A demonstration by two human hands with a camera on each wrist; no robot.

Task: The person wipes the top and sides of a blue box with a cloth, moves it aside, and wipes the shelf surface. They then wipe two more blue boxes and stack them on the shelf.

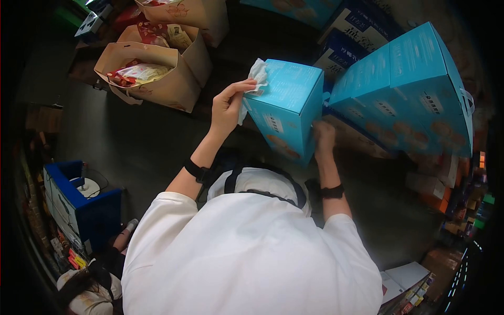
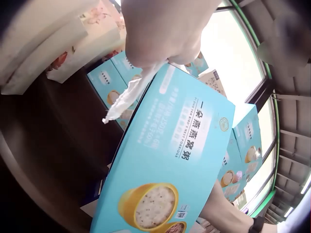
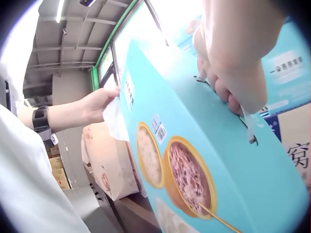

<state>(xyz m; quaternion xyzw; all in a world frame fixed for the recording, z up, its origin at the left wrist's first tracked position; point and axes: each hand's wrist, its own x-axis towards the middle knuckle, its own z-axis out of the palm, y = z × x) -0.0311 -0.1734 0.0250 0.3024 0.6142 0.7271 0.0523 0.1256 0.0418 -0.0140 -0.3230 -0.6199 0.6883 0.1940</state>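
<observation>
A turquoise carton [image 1: 286, 86] with bowl pictures is held tilted between both hands. The left hand [image 1: 229, 107] pinches a crumpled white tissue [image 1: 258, 76] against the carton's top left edge; in the left wrist view the tissue [image 2: 129, 97] hangs beside the box [image 2: 170, 145]. Curled round the carton's handle on its right side is the right hand [image 3: 238, 58], with the handle's ends entering two slots in the side panel [image 3: 218, 131]. The right hand [image 1: 324, 139] is blurred in the head view.
More turquoise cartons [image 1: 404, 89] stand in a row at the right, beside dark blue and white boxes [image 1: 341, 52]. Paper bags [image 1: 152, 79] with red and white packs are at the upper left. A blue stand [image 1: 97, 215] and a seated person [image 1: 94, 283] are at lower left.
</observation>
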